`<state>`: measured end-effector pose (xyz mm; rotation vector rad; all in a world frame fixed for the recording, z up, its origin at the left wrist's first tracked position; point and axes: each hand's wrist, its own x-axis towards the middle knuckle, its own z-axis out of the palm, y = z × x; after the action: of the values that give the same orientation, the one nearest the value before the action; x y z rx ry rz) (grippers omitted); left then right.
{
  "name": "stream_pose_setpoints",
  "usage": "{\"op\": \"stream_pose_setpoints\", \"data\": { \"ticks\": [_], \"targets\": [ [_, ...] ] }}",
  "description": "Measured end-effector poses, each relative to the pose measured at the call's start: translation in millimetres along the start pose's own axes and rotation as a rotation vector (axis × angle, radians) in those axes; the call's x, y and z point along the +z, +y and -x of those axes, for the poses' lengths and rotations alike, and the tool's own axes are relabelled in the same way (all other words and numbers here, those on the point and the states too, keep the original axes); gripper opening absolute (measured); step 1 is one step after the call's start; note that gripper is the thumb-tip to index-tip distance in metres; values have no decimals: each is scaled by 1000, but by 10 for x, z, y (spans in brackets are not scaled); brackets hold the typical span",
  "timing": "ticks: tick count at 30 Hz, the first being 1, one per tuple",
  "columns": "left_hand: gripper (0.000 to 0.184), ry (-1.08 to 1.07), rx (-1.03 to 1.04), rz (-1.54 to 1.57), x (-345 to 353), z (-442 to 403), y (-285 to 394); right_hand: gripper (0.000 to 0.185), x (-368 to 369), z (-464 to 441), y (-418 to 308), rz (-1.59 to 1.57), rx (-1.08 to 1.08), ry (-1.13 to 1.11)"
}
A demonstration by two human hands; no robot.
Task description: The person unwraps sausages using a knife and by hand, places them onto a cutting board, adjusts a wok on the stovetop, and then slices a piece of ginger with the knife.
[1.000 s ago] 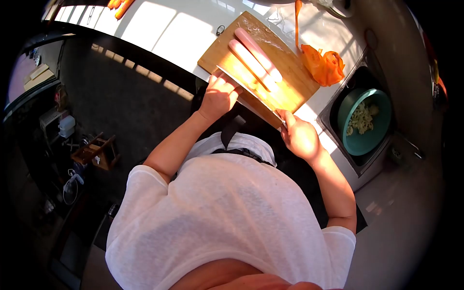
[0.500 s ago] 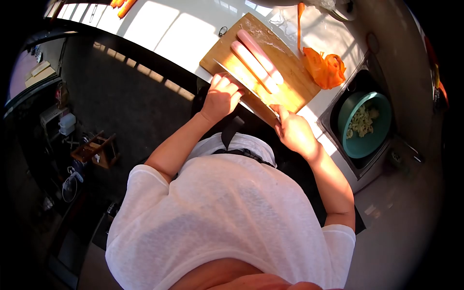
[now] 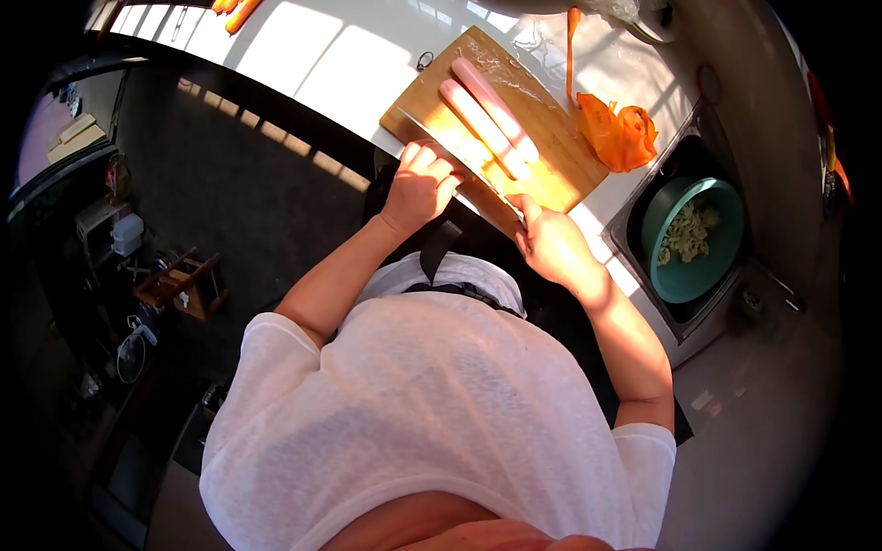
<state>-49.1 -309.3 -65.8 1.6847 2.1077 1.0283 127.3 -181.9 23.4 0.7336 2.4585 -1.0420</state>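
Note:
On the wooden cutting board [image 3: 557,124] lie two pink sausages [image 3: 482,129], side by side and slanting down to the right. My right hand [image 3: 557,244] is closed round the handle of a knife [image 3: 457,158], whose long blade runs up and left along the near side of the board. My left hand [image 3: 422,186] rests at the board's near left edge, fingers curled, close to the blade. What its fingers press on is hidden beneath them.
Right of the board lies a crumpled orange wrapper [image 3: 617,134] with a long orange strip [image 3: 570,55] behind it. A teal bowl [image 3: 656,241] of pale chopped food stands in the sink [image 3: 634,197]. Orange carrot-like pieces [image 3: 241,15] lie far left on the white counter [image 3: 317,57].
My right hand and the knife have slid slightly up and left along the board's near side. My left hand stays almost in place.

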Motion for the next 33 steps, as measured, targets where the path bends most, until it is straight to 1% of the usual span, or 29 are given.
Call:
{"op": "stream_pose_setpoints", "data": {
  "ticks": [1,2,3,5,7,8,9,11,13,14,15,16,17,18,19,20,21,23,25,26,28,29,31,32,33],
  "targets": [
    [10,-56,-15,-26,-1,3,1,33,93,-80,17,4,-21,29],
    [10,2,13,-2,16,-10,-7,31,179,-142,47,6,-59,85],
    [11,8,-24,-7,44,24,-16,31,165,-131,11,27,-35,53],
    [11,-15,-35,-1,28,21,32,30,172,-128,-2,51,14,17],
    [12,-25,15,14,-24,4,64,32,216,-111,38,15,-27,77],
    [12,-11,-40,78,-1,30,40,32,182,-111,29,23,-31,79],
    [18,-43,5,73,-23,58,-24,32,168,-101,16,27,-34,74],
    [16,-83,141,217,-251,24,-128,37,192,-101,42,27,-59,75],
    [14,45,58,372,-666,-23,-160,37,228,-96,69,18,-73,113],
    [21,149,73,344,-908,-151,-216,37,241,-96,77,21,-64,106],
    [26,257,29,366,-1099,-294,-292,37,254,-98,73,21,-52,99],
    [27,390,33,576,-1154,-570,-370,37,251,-95,49,17,-44,108],
    [26,379,81,571,-1313,-940,-293,37,235,-88,18,36,-40,85],
    [24,348,169,443,-1382,-1316,-240,38,219,-91,-3,58,-39,63],
    [23,335,292,383,-1338,-1743,-133,38,222,-93,-3,61,-43,68],
    [17,329,383,342,-1235,-2158,-61,38,245,-91,9,66,-52,68],
    [13,302,503,132,-1091,-2588,-147,39,264,-88,20,69,-57,70],
    [20,141,600,-47,-649,-3216,-366,39,274,-87,19,72,-56,92],
    [14,34,502,-29,-509,-3461,-346,38,283,-80,-1,84,-24,67],
    [14,32,503,-26,-399,-3577,-389,36,302,-79,-2,77,-15,74],
    [11,-208,271,-63,-127,-3753,-579,34,308,-67,-15,54,-42,114],
    [11,-211,272,-62,-39,-3803,-672,33,315,-60,-20,32,-72,153],
    [14,-15,1050,-1654,3,-3814,-726,31,322,-55,-27,29,-55,157],
    [15,-31,938,-1427,-5,-3847,-758,30,299,-57,-38,27,-63,156],
    [18,-12,754,-930,-124,-3800,-656,29,292,-58,-39,23,-70,152]
  ]
}}
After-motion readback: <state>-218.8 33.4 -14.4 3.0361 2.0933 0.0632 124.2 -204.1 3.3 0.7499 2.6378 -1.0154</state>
